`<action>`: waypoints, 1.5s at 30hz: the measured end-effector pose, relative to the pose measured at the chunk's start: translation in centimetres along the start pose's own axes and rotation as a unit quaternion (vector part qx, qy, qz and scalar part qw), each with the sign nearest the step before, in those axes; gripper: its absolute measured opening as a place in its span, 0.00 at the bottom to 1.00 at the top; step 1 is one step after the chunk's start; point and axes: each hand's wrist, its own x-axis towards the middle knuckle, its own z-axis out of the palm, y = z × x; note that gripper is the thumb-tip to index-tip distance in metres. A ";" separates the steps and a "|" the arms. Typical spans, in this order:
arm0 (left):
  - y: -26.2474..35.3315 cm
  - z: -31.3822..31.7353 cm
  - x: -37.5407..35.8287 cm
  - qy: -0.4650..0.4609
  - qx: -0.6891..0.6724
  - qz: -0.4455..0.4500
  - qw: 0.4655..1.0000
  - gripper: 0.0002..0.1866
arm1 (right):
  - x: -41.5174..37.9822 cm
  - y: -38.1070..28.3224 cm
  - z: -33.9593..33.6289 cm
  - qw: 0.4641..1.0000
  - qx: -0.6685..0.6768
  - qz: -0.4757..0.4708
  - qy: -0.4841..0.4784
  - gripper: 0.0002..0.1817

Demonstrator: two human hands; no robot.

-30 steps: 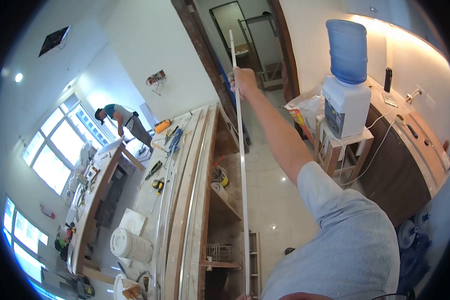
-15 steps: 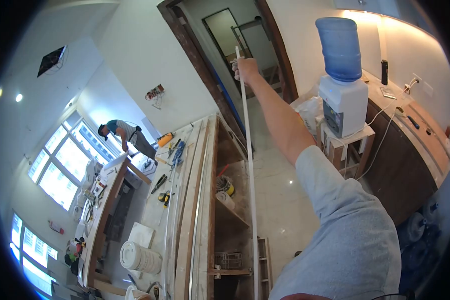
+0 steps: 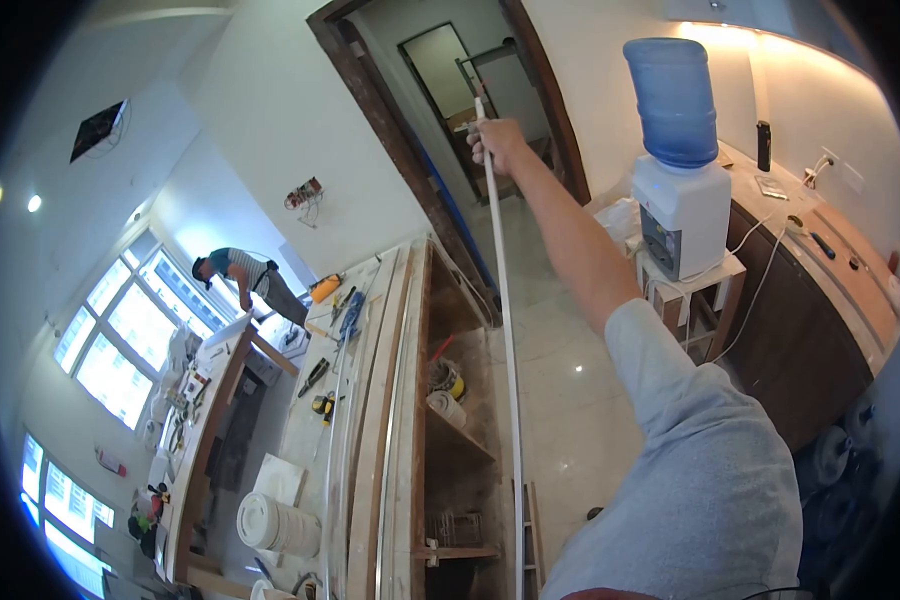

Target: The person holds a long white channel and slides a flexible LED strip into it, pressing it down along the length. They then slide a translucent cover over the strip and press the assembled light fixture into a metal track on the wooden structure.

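My right hand point(image 3: 498, 143) is stretched far out in front, its fingers wrapped around the upper part of a long, thin white strip point(image 3: 507, 330). The strip's tip sticks out a little beyond the fist. From there it runs down past the cabinet's open side to the bottom edge of the view, where its lower end is hidden. My left hand is out of view.
Left of the strip, a workbench point(image 3: 375, 330) carries long boards, pliers, a tape measure point(image 3: 323, 404) and a white bucket point(image 3: 280, 522). A water dispenser point(image 3: 682, 215) stands on a stool at right. Another person point(image 3: 255, 275) bends over a far table. A doorway is ahead.
My right hand and the strip have shifted slightly right and down in the view, and the strip leans a little differently. The grip stays closed.
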 end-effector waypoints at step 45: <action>9.8 4.5 9.0 0.222 0.012 0.188 0.957 0.12 | -42.1 21.4 1.7 0.961 0.028 0.243 -0.132 0.16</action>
